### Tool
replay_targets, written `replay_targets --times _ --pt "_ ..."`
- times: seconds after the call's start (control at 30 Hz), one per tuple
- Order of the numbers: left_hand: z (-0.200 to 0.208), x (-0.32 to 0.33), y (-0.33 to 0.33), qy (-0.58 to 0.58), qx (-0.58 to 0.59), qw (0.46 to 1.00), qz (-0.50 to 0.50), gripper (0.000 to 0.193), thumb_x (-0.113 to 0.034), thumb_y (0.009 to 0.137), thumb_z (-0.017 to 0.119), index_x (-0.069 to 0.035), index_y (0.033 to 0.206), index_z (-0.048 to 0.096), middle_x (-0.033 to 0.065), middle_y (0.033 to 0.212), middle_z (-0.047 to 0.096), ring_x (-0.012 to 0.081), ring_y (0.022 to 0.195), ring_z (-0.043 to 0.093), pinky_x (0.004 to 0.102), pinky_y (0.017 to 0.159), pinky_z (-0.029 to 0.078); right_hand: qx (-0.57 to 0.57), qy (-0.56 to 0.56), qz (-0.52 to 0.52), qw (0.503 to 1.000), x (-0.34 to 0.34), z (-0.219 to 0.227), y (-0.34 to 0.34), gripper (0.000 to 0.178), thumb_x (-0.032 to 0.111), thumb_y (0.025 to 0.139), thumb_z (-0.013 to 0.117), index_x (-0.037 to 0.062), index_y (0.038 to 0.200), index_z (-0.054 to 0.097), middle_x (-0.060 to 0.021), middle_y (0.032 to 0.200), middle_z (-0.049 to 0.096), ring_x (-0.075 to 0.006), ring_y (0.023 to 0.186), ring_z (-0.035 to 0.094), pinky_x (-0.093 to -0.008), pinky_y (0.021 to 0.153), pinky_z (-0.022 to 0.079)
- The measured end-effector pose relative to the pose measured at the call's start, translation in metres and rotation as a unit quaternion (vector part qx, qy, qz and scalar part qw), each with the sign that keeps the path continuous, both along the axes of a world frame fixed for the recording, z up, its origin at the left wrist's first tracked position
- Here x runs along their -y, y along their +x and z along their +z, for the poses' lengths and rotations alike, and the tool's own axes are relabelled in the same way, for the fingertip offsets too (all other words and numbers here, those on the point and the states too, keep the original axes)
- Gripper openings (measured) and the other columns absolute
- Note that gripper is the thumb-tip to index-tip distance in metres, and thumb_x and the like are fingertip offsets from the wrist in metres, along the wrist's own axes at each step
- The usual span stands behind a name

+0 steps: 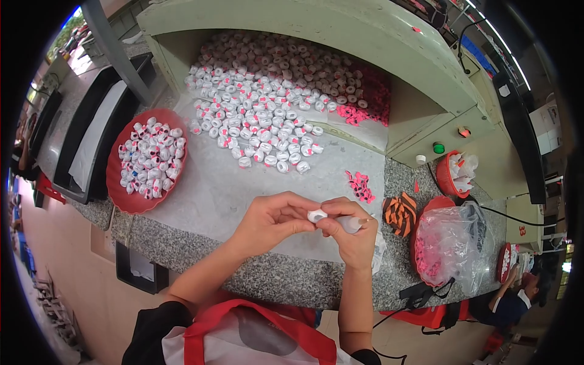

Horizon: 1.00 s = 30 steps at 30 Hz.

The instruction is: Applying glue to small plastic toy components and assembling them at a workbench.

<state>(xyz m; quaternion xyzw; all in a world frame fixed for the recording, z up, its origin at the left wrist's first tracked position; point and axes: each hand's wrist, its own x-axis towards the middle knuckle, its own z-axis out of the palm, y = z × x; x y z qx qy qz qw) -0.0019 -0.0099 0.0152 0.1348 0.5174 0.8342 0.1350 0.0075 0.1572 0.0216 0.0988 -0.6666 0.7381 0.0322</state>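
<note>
My left hand [271, 218] pinches a small white ring-shaped piece [316, 215] between thumb and fingers, over the front of the stone counter [255, 274]. My right hand [350, 234] meets it from the right and grips a slim white tube-like tool [351, 224] whose tip touches the piece. A large heap of similar white pieces [261, 115] lies behind on a pale sheet, reaching into the green machine's opening. A few pink bits [361, 185] lie just beyond my right hand.
A red bowl [115, 182] holding several white pieces sits at left. At right stand a red bowl with a clear bag of pink bits [450, 243], an orange-black striped glove [400, 214] and a small red cup [446, 176]. Another person [508, 304] sits lower right.
</note>
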Motion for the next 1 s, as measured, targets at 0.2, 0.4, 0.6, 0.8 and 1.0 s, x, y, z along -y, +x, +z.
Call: replay_targets --times 0.2,0.4,0.6,0.8,1.0 --pt "-0.004 0.001 0.000 -0.026 -0.011 1.000 -0.001 0.026 0.009 0.074 0.058 0.006 0.098 0.049 0.0146 0.088 0.060 0.0186 0.081 0.060 0.0275 0.070 0.051 0.081 -0.094 0.023 0.992 0.004 -0.001 0.000 0.018 -0.002 0.069 0.066 -0.0019 0.086 0.058 -0.0121 0.086 0.058 -0.0111 0.064 0.055 -0.0202 0.051 0.044" --pt "0.002 0.005 0.000 -0.001 0.044 0.999 0.014 0.025 0.008 0.073 0.059 0.005 0.096 0.050 0.0134 0.085 0.060 0.0171 0.079 0.060 0.0277 0.070 0.051 0.079 -0.139 0.006 0.987 0.019 -0.017 -0.004 0.013 -0.004 0.071 0.064 -0.0015 0.081 0.055 -0.0147 0.086 0.058 -0.0120 0.061 0.054 -0.0214 0.048 0.043" --pt "0.012 0.010 0.002 -0.094 0.017 0.993 0.072 0.029 0.004 0.073 0.061 0.002 0.100 0.051 0.0067 0.075 0.058 0.0114 0.071 0.059 0.0226 0.062 0.048 0.106 -0.183 0.008 0.977 0.023 -0.021 -0.005 0.013 -0.004 0.072 0.062 -0.0005 0.082 0.054 -0.0168 0.088 0.058 -0.0143 0.059 0.054 -0.0234 0.047 0.043" --pt "0.010 0.010 0.002 -0.123 -0.019 0.991 0.054 0.026 0.003 0.074 0.061 0.001 0.099 0.053 0.0062 0.076 0.059 0.0097 0.071 0.059 0.0211 0.061 0.047 0.103 -0.183 0.020 0.977 0.020 -0.028 -0.006 0.015 0.002 0.073 0.064 0.0007 0.085 0.054 -0.0157 0.088 0.058 -0.0156 0.059 0.054 -0.0244 0.046 0.044" --pt "-0.002 0.006 0.003 -0.113 -0.065 0.988 0.077 0.023 0.004 0.074 0.061 0.003 0.096 0.055 0.0077 0.079 0.062 0.0106 0.070 0.060 0.0213 0.061 0.048 0.114 -0.220 0.031 0.968 0.020 -0.033 -0.007 0.015 -0.002 0.073 0.062 0.0001 0.086 0.056 -0.0155 0.088 0.058 -0.0156 0.059 0.054 -0.0243 0.047 0.044"
